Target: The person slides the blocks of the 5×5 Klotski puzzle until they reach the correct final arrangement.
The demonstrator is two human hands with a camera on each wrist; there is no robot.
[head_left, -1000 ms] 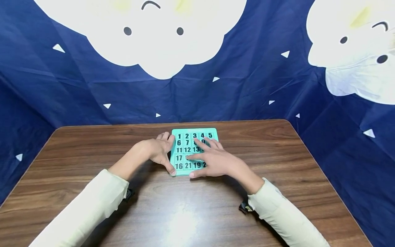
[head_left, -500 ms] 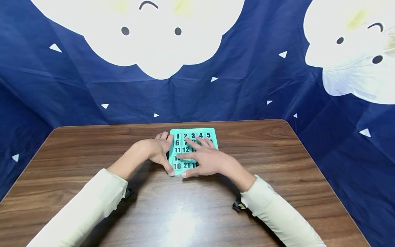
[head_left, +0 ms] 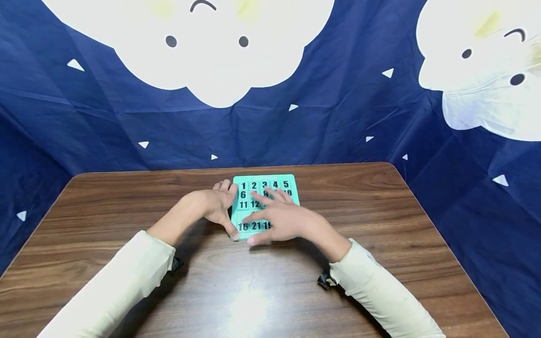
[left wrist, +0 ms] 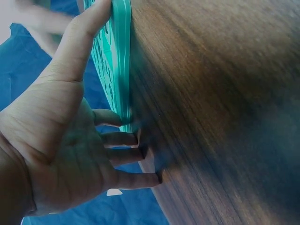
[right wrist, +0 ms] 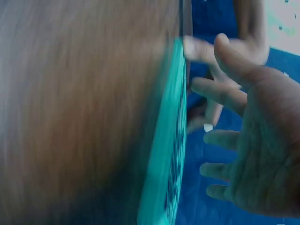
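Note:
A teal sliding number puzzle [head_left: 263, 179] lies flat on the wooden table, its black-numbered tiles set in rows. My left hand [head_left: 217, 204] braces its left side, thumb on the near left corner and fingers along the edge. In the left wrist view, those fingers [left wrist: 123, 139] look spread and fairly straight beside the rim. Over the puzzle's lower right part spreads my right hand [head_left: 285, 219], its index finger above the lower left tiles. It covers several numbers. From the right wrist, the fingers [right wrist: 220, 139] extend apart; contact with a tile cannot be made out.
The brown wooden table [head_left: 127, 202] reaches back to a dark blue curtain [head_left: 270, 136] printed with white clouds. A bright glare spot shows on the tabletop in front of the puzzle. Both forearms wear pale sleeves with dark straps beneath.
My right hand has shifted left across the puzzle, and its index finger has dipped slightly nearer. The fourth row's left spot, where 17 showed, now appears bare teal. My left hand stays in place.

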